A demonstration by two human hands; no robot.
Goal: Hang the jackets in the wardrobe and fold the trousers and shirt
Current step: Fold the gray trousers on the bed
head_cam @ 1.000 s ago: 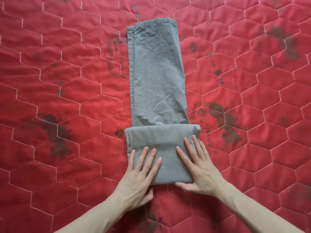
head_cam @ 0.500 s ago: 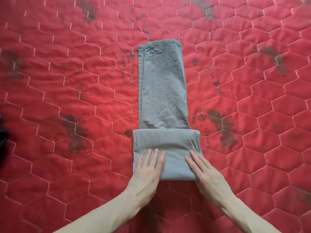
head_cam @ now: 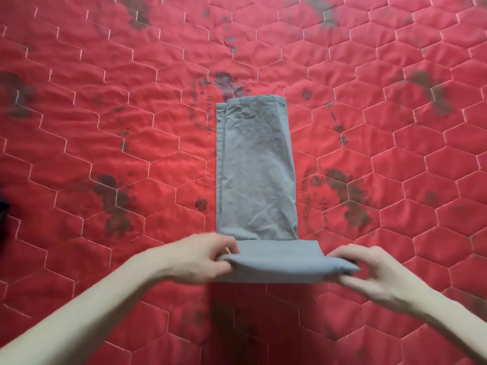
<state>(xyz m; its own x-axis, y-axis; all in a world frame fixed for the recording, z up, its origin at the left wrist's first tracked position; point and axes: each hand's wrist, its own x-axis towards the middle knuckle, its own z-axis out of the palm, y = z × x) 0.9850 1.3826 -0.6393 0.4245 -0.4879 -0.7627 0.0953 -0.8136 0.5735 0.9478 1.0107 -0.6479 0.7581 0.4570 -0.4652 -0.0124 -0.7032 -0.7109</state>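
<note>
Grey trousers (head_cam: 255, 169) lie lengthwise as a narrow folded strip on the red quilt, with the near end doubled into a thick fold (head_cam: 282, 262). My left hand (head_cam: 203, 259) grips the left end of that fold, thumb and fingers curled around its edge. My right hand (head_cam: 369, 270) pinches the right end, fingers under and thumb over. The fold is lifted slightly off the quilt between both hands. No jackets, shirt or wardrobe are in view.
A red quilted bedspread (head_cam: 105, 127) with hexagon stitching and dark printed patches fills the whole view. A dark object (head_cam: 3, 212) shows at the far left edge.
Both hands left the top of the fold, where they lay flat, and went to its two ends, gripping and raising it. The camera view shifted back.
</note>
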